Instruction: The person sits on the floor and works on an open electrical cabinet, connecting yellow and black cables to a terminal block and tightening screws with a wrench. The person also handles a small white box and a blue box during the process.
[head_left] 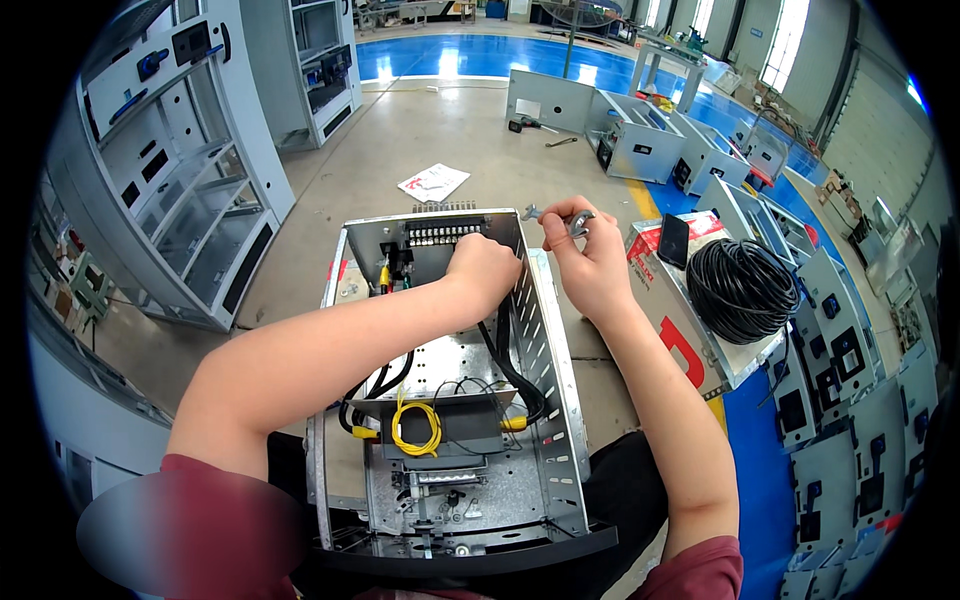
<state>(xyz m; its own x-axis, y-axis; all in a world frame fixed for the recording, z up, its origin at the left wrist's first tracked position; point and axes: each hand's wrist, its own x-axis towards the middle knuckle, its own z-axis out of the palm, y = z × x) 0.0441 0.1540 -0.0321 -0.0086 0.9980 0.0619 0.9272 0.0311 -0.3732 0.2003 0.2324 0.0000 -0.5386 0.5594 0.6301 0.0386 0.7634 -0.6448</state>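
An open metal electrical enclosure (555,400) stands before me, with slotted side walls. My left hand (485,268) reaches inside to its far right corner, against the right wall. Its fingers are curled, and what they hold, if anything, is hidden. Just outside that wall my right hand (590,255) grips a small metal wrench (531,212), one end pointing at the enclosure's far corner. A terminal block (445,233) runs along the far wall. Black cables (510,365) run down inside the right wall. A coiled yellow cable (416,430) lies on a dark grey unit (468,428).
At the right, a cardboard box (650,285) carries a phone (673,241) and a black cable coil (743,290). A tall grey cabinet (255,170) stands at the left. Paper (433,183) lies on the floor ahead. Several metal housings (640,150) stand farther right.
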